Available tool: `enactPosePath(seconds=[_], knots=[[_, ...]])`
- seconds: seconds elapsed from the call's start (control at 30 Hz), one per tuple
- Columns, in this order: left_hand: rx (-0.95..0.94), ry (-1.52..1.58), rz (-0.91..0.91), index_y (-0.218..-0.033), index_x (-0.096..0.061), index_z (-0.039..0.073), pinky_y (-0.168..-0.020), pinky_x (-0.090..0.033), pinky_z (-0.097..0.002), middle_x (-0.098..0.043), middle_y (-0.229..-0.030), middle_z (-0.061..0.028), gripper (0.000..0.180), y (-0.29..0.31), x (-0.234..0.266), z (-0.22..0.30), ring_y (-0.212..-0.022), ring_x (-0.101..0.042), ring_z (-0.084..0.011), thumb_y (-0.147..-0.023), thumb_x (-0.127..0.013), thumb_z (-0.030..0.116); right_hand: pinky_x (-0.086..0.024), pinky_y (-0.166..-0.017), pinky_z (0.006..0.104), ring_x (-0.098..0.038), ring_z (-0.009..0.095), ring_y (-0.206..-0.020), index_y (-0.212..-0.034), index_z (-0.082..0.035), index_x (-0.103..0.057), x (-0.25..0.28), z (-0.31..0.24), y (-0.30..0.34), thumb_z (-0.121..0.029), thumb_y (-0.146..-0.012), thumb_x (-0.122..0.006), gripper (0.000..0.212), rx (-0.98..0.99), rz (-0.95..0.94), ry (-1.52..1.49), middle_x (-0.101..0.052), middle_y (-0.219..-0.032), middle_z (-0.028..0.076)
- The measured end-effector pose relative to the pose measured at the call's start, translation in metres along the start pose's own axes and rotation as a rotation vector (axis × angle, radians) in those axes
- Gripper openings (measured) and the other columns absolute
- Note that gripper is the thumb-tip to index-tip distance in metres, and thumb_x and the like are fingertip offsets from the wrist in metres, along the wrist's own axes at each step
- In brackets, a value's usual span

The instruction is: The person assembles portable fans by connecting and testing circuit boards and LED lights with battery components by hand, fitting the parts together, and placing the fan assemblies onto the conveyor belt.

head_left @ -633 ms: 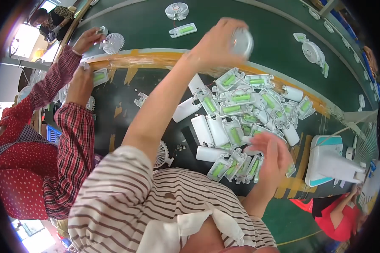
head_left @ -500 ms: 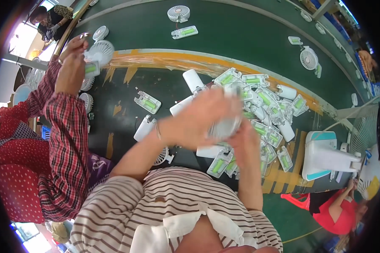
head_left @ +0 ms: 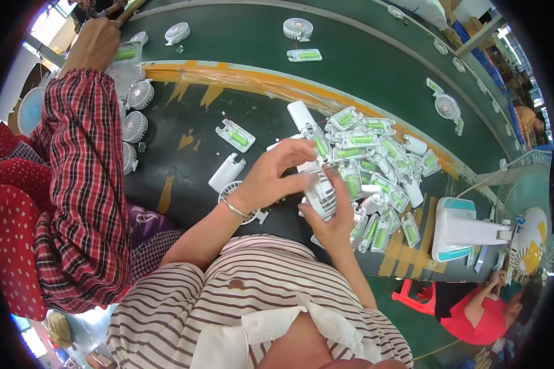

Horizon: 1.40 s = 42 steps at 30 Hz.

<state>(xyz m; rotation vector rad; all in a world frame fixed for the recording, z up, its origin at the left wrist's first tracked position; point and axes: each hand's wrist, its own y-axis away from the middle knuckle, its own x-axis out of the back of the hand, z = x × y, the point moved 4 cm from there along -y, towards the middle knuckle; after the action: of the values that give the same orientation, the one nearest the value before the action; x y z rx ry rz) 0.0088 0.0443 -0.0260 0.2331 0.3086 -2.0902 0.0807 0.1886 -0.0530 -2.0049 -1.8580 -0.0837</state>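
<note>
A small white fan head (head_left: 322, 195) is held just above the dark tabletop, its grille tilted to the right. My right hand (head_left: 337, 224) grips it from the right, thumb and fingers closed round its rim. From the left, my left hand (head_left: 269, 175) curves its fingers and thumb about the upper end of this fan, where white plastic shows between them; its exact hold is partly hidden. Beyond and right of my hands lies a heap of white handle shells (head_left: 357, 140) with green battery cells. Under my left wrist lies another fan (head_left: 229, 192).
A white handle shell (head_left: 228, 173) and an open battery housing (head_left: 235, 136) lie to the left. A co-worker's arm (head_left: 83, 123) in a plaid sleeve reaches over stacked fans (head_left: 134, 127). A green conveyor (head_left: 240, 37) carries fan parts. At right stands a desk fan (head_left: 468, 230).
My hands have slowed from a blur; the fan has turned, and the left hand's fingers have spread more. The co-worker's arm has moved forward toward the conveyor with a fan. Parts on the belt have shifted right.
</note>
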Motion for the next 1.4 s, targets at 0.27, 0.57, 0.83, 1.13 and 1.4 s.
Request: enactPosePath(seconds=[0.27,0.57,0.83,1.13,1.4], knots=[[-0.102,-0.336,0.152,-0.103,-0.066,0.001,-0.071,-0.043,-0.0229,-0.060,-0.088,-0.0051,0.021,-0.005,0.002,0.008,-0.081,-0.053,-0.0117,-0.083,-0.061,0.009,-0.041,-0.094,0.0402,-0.050,0.034,-0.113,-0.129,-0.001,-0.044,0.009,-0.010,0.002,-0.024,-0.066,-0.080,0.076,0.095,-0.114,0.288,-0.051,-0.123,0.020],[0.274,0.046,0.075,-0.115,-0.059,0.002,-0.067,-0.050,-0.0198,-0.063,-0.086,-0.0038,0.027,-0.010,0.004,0.000,-0.074,-0.064,-0.0105,-0.088,-0.058,0.005,-0.047,-0.071,0.0362,-0.059,0.028,-0.084,-0.096,-0.003,-0.065,0.121,0.014,-0.107,0.005,-0.079,-0.054,0.022,0.323,0.248,0.577,-0.061,-0.093,0.013],[0.404,0.086,0.094,-0.110,-0.060,-0.001,-0.067,-0.051,-0.0208,-0.063,-0.088,-0.0043,0.023,-0.011,0.009,-0.009,-0.072,-0.063,-0.0091,-0.089,-0.057,0.005,-0.040,-0.082,0.0404,-0.053,0.029,-0.093,-0.085,-0.008,-0.066,0.076,0.043,-0.154,-0.010,-0.071,-0.065,0.014,0.198,-0.501,1.109,-0.056,-0.089,0.010],[0.323,0.005,0.062,-0.103,-0.064,0.002,-0.065,-0.050,-0.0214,-0.062,-0.078,-0.0018,0.019,-0.016,0.014,-0.011,-0.067,-0.058,-0.0068,-0.087,-0.053,0.001,-0.044,-0.087,0.0290,-0.055,0.017,-0.104,-0.117,0.007,-0.053,0.105,0.009,-0.109,-0.005,-0.082,-0.053,0.037,-0.117,-0.229,-0.114,-0.059,-0.111,0.008],[0.108,-0.408,0.044,-0.097,-0.064,0.007,-0.054,-0.044,-0.0214,-0.054,-0.081,-0.0036,0.028,-0.014,-0.011,-0.008,-0.060,-0.055,-0.0081,-0.073,-0.074,0.016,-0.052,-0.079,0.0374,-0.062,0.032,-0.097,-0.118,0.008,-0.049,0.037,0.018,-0.033,-0.026,-0.090,-0.051,0.044,-0.455,0.026,-1.146,-0.059,-0.111,0.022]])
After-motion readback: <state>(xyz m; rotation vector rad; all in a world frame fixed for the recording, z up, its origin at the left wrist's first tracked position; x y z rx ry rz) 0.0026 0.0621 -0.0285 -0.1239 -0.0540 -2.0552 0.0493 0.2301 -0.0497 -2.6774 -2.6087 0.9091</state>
